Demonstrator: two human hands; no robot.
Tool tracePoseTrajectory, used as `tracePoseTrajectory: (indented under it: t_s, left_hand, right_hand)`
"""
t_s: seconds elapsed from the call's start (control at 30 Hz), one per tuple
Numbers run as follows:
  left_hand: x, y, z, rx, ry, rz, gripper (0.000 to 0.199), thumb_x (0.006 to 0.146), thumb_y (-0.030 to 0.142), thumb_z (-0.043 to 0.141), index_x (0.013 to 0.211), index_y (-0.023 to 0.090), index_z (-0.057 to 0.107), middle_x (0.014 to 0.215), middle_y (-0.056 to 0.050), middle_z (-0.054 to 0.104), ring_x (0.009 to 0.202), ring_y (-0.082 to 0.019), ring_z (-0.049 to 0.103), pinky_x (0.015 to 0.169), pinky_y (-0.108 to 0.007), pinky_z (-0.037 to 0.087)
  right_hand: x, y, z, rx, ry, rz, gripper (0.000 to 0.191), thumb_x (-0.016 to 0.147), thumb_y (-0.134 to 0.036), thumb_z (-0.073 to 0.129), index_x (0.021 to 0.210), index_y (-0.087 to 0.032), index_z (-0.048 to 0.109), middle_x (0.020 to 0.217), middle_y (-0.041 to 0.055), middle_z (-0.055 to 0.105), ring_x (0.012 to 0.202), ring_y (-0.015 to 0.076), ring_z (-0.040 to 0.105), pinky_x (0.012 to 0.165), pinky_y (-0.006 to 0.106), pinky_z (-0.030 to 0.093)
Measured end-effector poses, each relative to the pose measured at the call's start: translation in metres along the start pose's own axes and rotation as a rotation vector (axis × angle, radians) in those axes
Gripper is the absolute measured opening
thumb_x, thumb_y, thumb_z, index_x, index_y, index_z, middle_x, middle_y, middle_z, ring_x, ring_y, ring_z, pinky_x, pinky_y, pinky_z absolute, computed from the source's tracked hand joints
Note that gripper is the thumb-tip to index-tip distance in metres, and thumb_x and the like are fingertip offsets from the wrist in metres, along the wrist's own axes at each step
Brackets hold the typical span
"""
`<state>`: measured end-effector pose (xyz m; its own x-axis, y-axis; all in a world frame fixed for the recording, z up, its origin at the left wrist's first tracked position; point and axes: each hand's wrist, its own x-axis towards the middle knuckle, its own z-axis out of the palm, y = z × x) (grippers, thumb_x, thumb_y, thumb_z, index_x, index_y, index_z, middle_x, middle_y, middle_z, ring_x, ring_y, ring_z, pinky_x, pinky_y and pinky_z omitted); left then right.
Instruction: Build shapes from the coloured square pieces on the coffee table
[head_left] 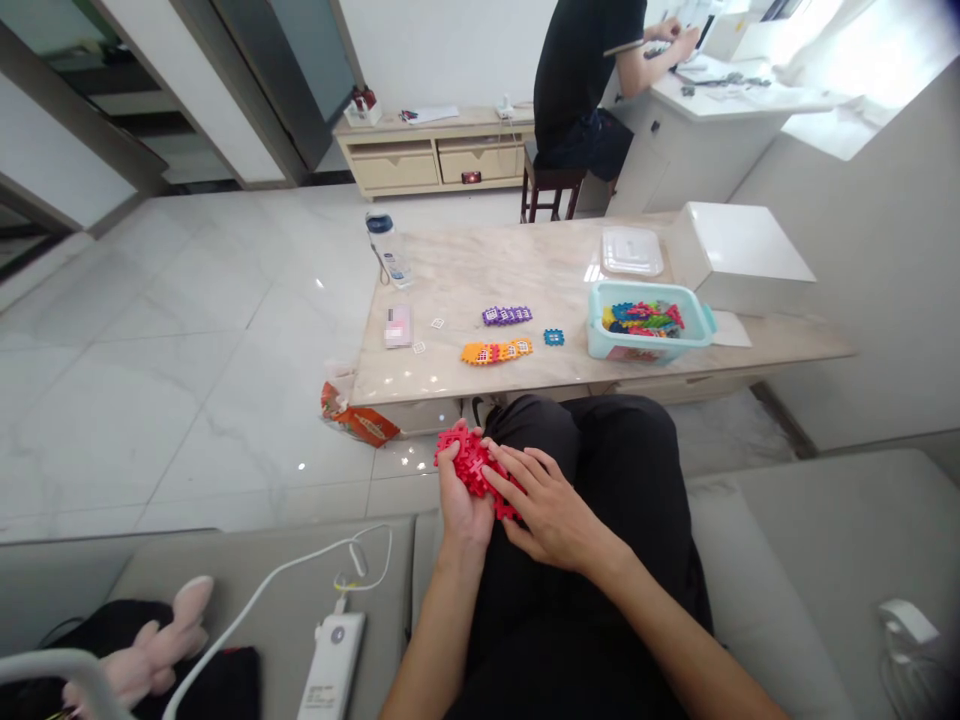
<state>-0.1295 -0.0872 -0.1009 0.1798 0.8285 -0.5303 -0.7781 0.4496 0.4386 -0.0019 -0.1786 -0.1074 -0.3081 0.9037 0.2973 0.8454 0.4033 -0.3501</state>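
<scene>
Over my lap, both hands are on a bunch of red interlocking plastic pieces with notched edges. My left hand grips the bunch from the left and below, thumb on top. From the right, my right hand lays its fingers across the same pieces; part of the bunch is hidden beneath them. On the table beyond lie a row of orange pieces with some red among them, a row of purple pieces and a blue piece.
A light-blue bin of mixed pieces stands right on the marble table, near a clear lid and white box. A water bottle stands at left. On the sofa lies a white power bank. Another person sits beyond.
</scene>
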Motion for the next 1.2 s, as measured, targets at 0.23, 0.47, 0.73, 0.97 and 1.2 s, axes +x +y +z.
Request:
tracePoseTrajectory:
  t_s: [0.23,0.47,0.73,0.97,1.2]
  left_hand:
    - [-0.005,-0.003,0.0,0.026,0.043,-0.02,0.036,0.085,0.03,0.075,0.12,0.022,0.072,0.105,-0.005,0.079,0.084,-0.016,0.075,0.086,-0.03,0.06]
    - [-0.011,-0.001,0.005,0.031,-0.01,-0.028,0.039,0.079,0.021,0.078,0.118,0.022,0.071,0.114,-0.006,0.078,0.097,-0.018,0.076,0.095,-0.031,0.06]
    - [0.0,0.011,-0.001,-0.038,-0.074,0.04,0.033,0.072,0.013,0.079,0.101,0.024,0.066,0.096,0.002,0.069,0.082,-0.012,0.068,0.083,-0.028,0.055]
    - [-0.01,0.016,-0.003,0.339,-0.178,-0.02,0.034,0.083,0.03,0.09,0.11,0.022,0.07,0.104,-0.001,0.072,0.093,-0.014,0.071,0.092,-0.026,0.056]
    - [-0.025,0.016,-0.009,0.432,-0.337,-0.091,0.049,0.091,0.055,0.086,0.126,0.024,0.069,0.12,-0.005,0.072,0.114,-0.02,0.07,0.103,-0.028,0.055]
  right_hand:
    - [-0.002,0.003,0.016,-0.012,0.219,-0.012,0.058,0.102,-0.007,0.049,0.159,-0.016,0.056,0.171,0.0186,0.047,0.158,0.0294,0.048,0.123,0.054,0.048]
    - [0.001,0.004,0.01,0.057,0.406,-0.037,0.061,0.105,0.0,0.044,0.162,-0.019,0.054,0.151,0.0112,0.069,0.149,0.0252,0.059,0.124,0.05,0.05]
    - [-0.012,0.002,0.006,0.178,0.455,-0.083,0.062,0.103,0.003,0.047,0.161,-0.019,0.055,0.142,0.0125,0.075,0.139,0.0259,0.068,0.114,0.049,0.059]
    - [0.014,-0.011,-0.001,0.366,0.591,0.134,0.061,0.106,-0.004,0.051,0.161,-0.029,0.054,0.142,0.0127,0.07,0.134,0.0273,0.068,0.111,0.051,0.062]
    - [0.025,-0.017,0.002,0.302,0.368,0.231,0.062,0.11,-0.014,0.048,0.17,-0.025,0.039,0.155,0.0161,0.057,0.141,0.0296,0.054,0.121,0.055,0.052]
